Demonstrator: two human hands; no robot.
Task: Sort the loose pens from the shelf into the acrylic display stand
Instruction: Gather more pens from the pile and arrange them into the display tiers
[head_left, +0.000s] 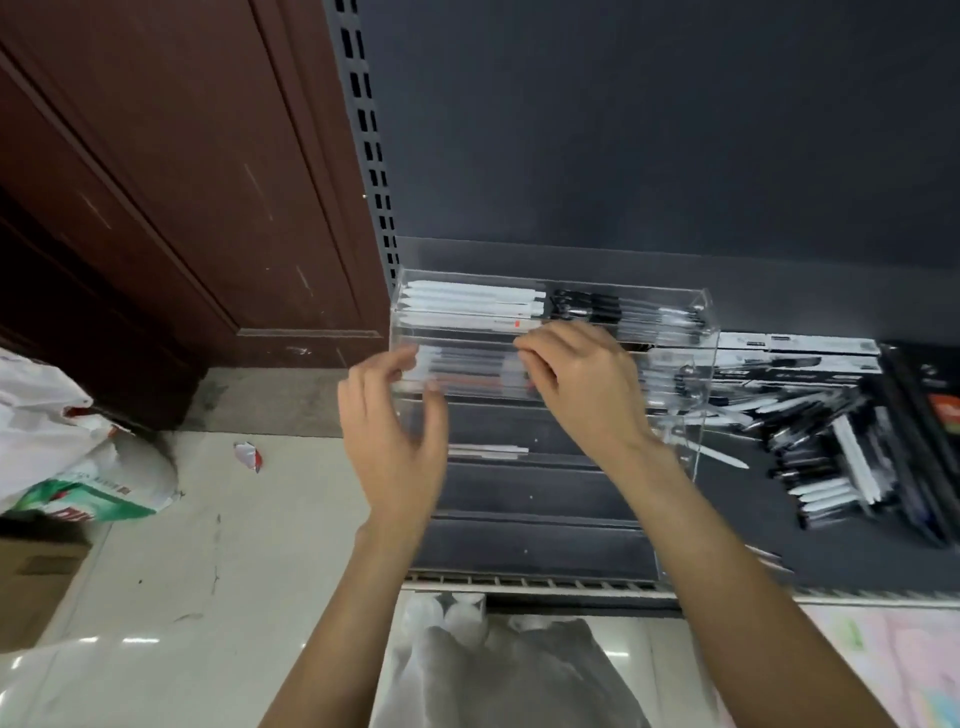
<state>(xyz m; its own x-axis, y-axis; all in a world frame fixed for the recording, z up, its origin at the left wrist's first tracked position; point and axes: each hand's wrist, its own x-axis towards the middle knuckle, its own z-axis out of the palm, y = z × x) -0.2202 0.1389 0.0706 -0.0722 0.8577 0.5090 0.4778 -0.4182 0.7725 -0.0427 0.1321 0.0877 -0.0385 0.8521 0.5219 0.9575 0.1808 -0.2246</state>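
Your stand is a clear acrylic box with stepped tiers, sitting at the left end of the dark shelf, close against the slotted upright. Its walls are see-through, so the edges show mostly as pale lines and glints. The top tier is filled: white pens lie side by side on the left, black pens in the middle, and clear-ended ones towards the right wall. One white barrel there carries a small red mark.

The second tier holds a row of pens with clear and dark barrels, one with a reddish stretch. Your left hand is at that row's left end, fingers curled and thumb up near the barrels; the hand is blurred, and you cannot tell whether it pinches a pen or only touches. Your right hand is at the row's right end, fingers bent down onto the pens, its grip hidden by the knuckles.

A lower tier holds a couple of pale pens; the steps below show only dark backing.

The loose pens, black and white mixed, lie in a heap on the shelf to the right of the stand, beside flat boxes.
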